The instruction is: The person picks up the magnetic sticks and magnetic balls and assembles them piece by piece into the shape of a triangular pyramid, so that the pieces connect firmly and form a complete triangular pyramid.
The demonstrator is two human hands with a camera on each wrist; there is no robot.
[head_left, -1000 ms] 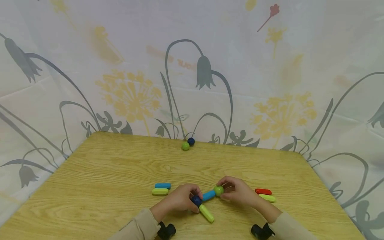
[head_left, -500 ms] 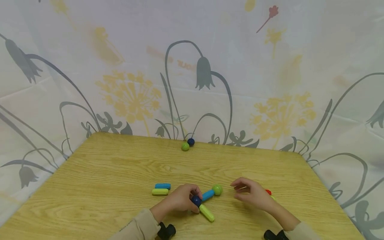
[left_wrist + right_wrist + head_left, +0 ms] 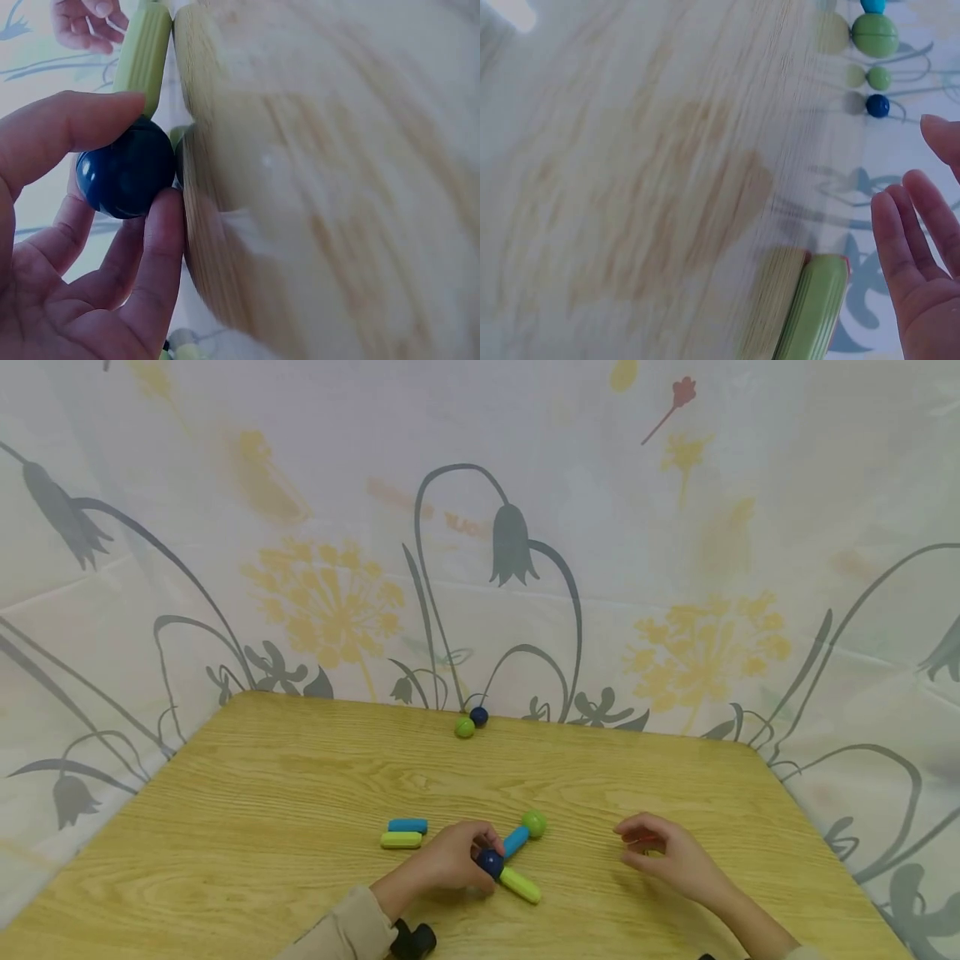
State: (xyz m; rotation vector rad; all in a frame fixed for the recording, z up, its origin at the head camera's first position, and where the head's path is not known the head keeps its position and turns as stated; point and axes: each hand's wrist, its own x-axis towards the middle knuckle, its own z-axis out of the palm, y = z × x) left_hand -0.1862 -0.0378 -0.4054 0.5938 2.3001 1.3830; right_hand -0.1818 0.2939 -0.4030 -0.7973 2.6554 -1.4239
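My left hand [image 3: 459,858] pinches a dark blue ball [image 3: 127,169] between thumb and fingers. From that ball a yellow-green stick [image 3: 521,886] runs toward the near right. A blue stick [image 3: 515,842] runs from it to the far right, with a green ball [image 3: 534,823] at its other end. My right hand [image 3: 671,857] is held apart to the right, fingers loosely bent, with nothing in it. In the right wrist view a ribbed yellow-green stick [image 3: 817,307] lies near those fingers, a red edge showing behind it; the head view has this spot hidden behind the hand.
Left of my left hand, a blue stick [image 3: 408,825] and a yellow-green stick [image 3: 401,840] lie side by side. At the far edge of the wooden table [image 3: 315,760] sit a green ball [image 3: 464,727] and a dark blue ball [image 3: 479,717], before a flower-patterned cloth [image 3: 600,610].
My right hand has let go of the green ball and moved right, over the red and yellow-green sticks. The joined pieces have turned slightly counterclockwise about the dark blue ball in my left hand.
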